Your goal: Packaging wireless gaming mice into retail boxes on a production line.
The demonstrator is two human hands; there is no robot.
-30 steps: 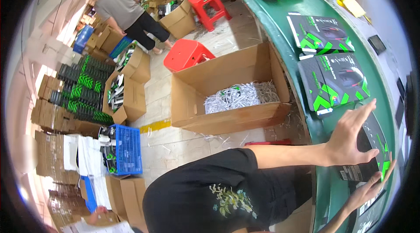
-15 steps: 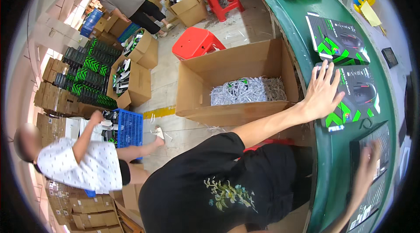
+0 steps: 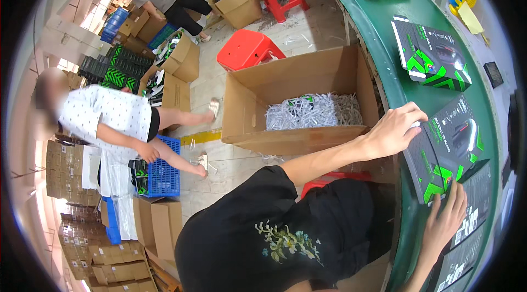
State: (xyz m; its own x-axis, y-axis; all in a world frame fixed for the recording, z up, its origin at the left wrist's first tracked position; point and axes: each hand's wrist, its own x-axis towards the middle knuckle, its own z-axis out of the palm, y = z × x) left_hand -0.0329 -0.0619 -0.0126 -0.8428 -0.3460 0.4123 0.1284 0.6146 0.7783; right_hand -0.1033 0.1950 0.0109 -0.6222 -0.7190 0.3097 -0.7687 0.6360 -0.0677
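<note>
Since half a second earlier, both hands had shifted in the head view: the left hand [image 3: 394, 129] no longer lay spread across the black-and-green box [image 3: 447, 152] but had drawn in its fingers at one corner, and the right hand [image 3: 447, 218] had come from the dark packages [image 3: 455, 264] to the box's near edge. The box itself had turned and sat lower.

The left forearm reached across from the torso, its wrist bent slightly and knuckles up. Thumb and bent fingers closed on the box's far left corner, by a small white flap. The right forearm rose from the lower edge, back of the hand uppermost; its fingers were extended, slightly parted and resting against the box rather than wrapped around it.

The box lay between the hands on the green table [image 3: 379, 34], tilted in the view, just below another black-and-green carton [image 3: 431, 53] and beside the dark packages.
</note>
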